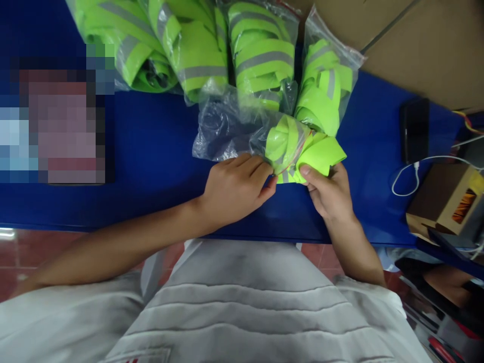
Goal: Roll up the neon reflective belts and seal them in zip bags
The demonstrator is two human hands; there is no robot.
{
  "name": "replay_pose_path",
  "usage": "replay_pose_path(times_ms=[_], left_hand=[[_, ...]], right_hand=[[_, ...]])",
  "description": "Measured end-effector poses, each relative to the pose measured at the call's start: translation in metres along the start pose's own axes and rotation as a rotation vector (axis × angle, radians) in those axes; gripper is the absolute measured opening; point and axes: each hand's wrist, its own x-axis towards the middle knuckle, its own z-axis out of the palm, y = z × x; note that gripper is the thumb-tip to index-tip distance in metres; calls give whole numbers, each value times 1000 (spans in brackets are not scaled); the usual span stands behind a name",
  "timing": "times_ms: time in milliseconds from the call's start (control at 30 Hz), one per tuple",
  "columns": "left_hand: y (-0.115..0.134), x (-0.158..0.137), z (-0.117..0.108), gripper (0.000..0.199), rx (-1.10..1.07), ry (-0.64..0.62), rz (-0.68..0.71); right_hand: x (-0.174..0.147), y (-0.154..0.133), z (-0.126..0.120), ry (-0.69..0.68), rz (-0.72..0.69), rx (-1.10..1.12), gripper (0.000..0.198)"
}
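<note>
A folded neon-yellow reflective vest (pixel 323 155) with grey stripes lies partly inside a clear plastic bag (pixel 227 123). The bag's mouth, with a red edge, crosses the vest, and its other end lies loose and crumpled toward the left. My left hand (pixel 242 184) is closed with thumb and fingers pinching the bag near its mouth. My right hand (pixel 330 189) grips the vest's uncovered end, thumb on top and fingers beneath.
Several bagged neon rolls with grey stripes (pixel 264 55) line the back of the blue table (pixel 159 166). Brown cardboard (pixel 419 45) stands behind at right. A black phone (pixel 415 131), white cable (pixel 395 184) and small open carton (pixel 440 196) sit at the right. The left area is blurred out.
</note>
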Motion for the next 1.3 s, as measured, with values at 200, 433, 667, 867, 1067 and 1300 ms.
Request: replay_pose_path(times_ms=[200, 433, 667, 867, 1067, 1300], left_hand=[[4, 1, -1, 18, 92, 10, 30], [22, -4, 17, 20, -29, 26, -4], [4, 6, -2, 5, -70, 157, 430], [-36, 19, -26, 67, 195, 21, 360], [-33, 15, -11, 65, -7, -23, 193], [-16, 14, -6, 52, -148, -119, 55]], right_hand=[[-2, 1, 7, 22, -18, 29, 46], [-6, 8, 25, 69, -43, 89, 42], [-12, 10, 23, -16, -119, -52, 35], [-11, 6, 13, -53, -105, 81, 44], [-18, 2, 18, -149, -71, -52, 46], [-21, 8, 21, -123, -220, -263, 47]])
